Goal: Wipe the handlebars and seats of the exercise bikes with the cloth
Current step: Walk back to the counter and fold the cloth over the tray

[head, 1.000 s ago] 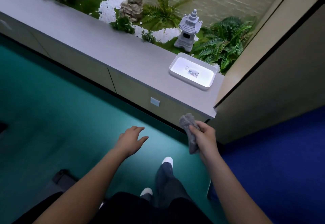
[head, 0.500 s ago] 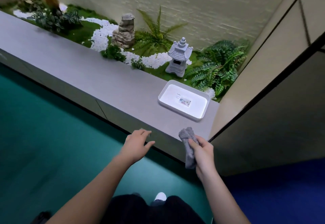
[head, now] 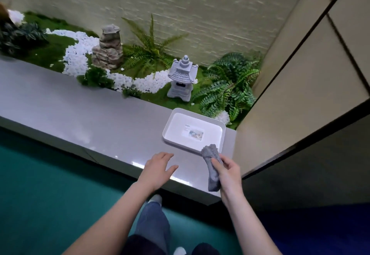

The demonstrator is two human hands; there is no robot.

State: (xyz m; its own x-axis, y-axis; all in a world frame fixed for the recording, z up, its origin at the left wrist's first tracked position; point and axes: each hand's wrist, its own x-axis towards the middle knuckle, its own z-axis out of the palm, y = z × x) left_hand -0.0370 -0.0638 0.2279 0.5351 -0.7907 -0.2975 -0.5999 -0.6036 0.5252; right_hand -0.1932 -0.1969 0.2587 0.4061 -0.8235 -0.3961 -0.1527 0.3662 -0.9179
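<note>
Gripping a bunched grey cloth [head: 213,180] between curled fingers and thumb, the right hand [head: 228,172] is held above the near right end of a grey ledge [head: 80,118]. The cloth's upper tuft lies across the near rim of a white tray [head: 167,128] in this view; contact with the rim cannot be confirmed. The lower tail hangs free past the ledge's front edge. The left hand [head: 158,171] is slack and holds nothing, its fingers spread above the ledge just left of the tray; whether it rests on the surface is unclear. Beyond the ledge are a stone lantern [head: 182,82], ferns [head: 230,86] and white pebbles [head: 78,54] against a pale wall. No exercise bike, handlebar or seat is in view, so the wiping itself cannot be assessed. The cloth appears bound for the tray. Recommended: carry the whole bunch over the tray floor before letting go, so the tail does not drape over the rim. If wiping remains, open the cloth out to a flat face first.
</note>
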